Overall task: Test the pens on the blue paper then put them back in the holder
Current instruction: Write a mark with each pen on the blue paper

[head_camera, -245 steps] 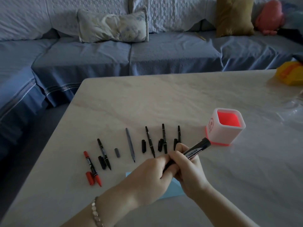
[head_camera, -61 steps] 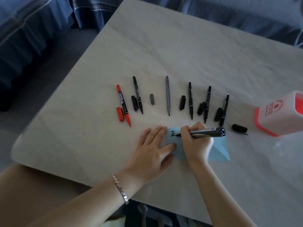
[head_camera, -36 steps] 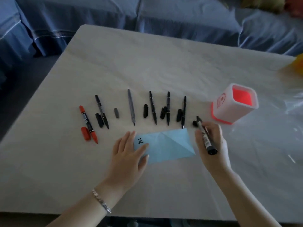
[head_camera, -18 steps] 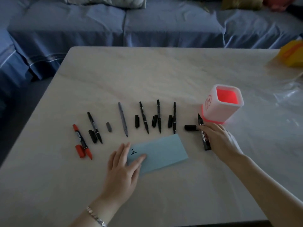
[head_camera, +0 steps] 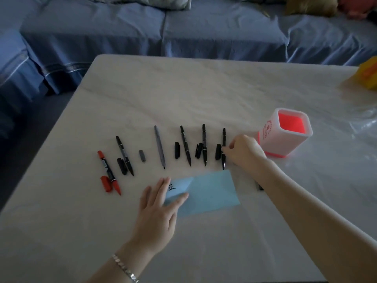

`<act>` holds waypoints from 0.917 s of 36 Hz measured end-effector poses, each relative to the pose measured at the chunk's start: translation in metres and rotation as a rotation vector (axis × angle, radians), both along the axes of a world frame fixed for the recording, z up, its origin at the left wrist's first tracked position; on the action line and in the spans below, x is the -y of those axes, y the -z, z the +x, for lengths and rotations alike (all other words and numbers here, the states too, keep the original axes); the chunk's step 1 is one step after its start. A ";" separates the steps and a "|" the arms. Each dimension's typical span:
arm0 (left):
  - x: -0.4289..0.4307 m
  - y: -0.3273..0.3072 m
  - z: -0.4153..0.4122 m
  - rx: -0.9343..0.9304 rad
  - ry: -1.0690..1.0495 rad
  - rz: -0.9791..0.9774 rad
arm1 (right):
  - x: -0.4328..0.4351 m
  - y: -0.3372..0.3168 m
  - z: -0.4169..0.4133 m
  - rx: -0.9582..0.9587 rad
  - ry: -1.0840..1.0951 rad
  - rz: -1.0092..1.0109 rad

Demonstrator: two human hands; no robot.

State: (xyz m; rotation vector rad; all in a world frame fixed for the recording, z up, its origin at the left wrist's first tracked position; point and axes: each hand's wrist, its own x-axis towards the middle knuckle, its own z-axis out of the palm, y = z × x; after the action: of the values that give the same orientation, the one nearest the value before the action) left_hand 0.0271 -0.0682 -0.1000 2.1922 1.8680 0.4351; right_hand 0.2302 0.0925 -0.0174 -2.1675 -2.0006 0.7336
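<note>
The blue paper (head_camera: 210,190) lies near the table's front edge, with one black character written at its left end. My left hand (head_camera: 159,207) rests flat on that left end, fingers straight. Above the paper lies a row of uncapped pens with their caps beside them: a red pen (head_camera: 108,174), a black pen (head_camera: 124,156), a grey pen (head_camera: 159,147) and three thin black pens. My right hand (head_camera: 242,150) pinches the rightmost thin black pen (head_camera: 224,139), which still lies on the table. The pink-and-white holder (head_camera: 285,137) stands upright just right of that hand. My right forearm hides most of the thick black marker (head_camera: 260,187).
A pale marble-look table (head_camera: 183,94) carries everything. A yellow object (head_camera: 369,76) sits at its far right edge, with crinkled clear plastic (head_camera: 363,123) to the right of the holder. A blue-covered sofa (head_camera: 163,27) runs behind the table.
My right hand laid the thick marker on the table beside the holder, then moved left onto the rightmost thin black pen. My left hand stayed on the paper.
</note>
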 end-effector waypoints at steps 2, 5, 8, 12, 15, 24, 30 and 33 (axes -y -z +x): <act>0.001 0.000 0.000 0.009 0.003 -0.003 | -0.006 0.000 -0.009 0.058 -0.015 -0.082; 0.000 -0.003 0.001 0.031 -0.003 -0.009 | -0.010 0.002 -0.014 0.088 -0.022 -0.139; -0.001 -0.003 0.002 0.042 -0.007 0.001 | -0.011 0.004 -0.015 0.117 -0.032 -0.159; -0.001 -0.002 0.003 0.050 -0.012 0.003 | -0.013 0.005 -0.011 0.107 -0.043 -0.187; -0.001 -0.002 0.002 0.044 -0.011 -0.004 | -0.014 0.009 -0.009 0.105 -0.011 -0.214; 0.000 -0.001 0.002 0.020 -0.007 -0.015 | -0.011 0.009 -0.004 -0.027 0.128 -0.178; 0.000 -0.001 0.002 0.027 -0.005 0.009 | 0.021 -0.015 -0.001 -0.400 0.147 0.038; 0.000 -0.001 0.002 0.023 -0.002 0.032 | 0.044 -0.025 -0.007 -0.584 0.130 0.144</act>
State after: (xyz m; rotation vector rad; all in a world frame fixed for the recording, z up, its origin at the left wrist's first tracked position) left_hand 0.0291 -0.0680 -0.0989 2.1969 1.8639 0.4917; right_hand 0.2228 0.0482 0.0074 -1.7173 -1.5455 1.0184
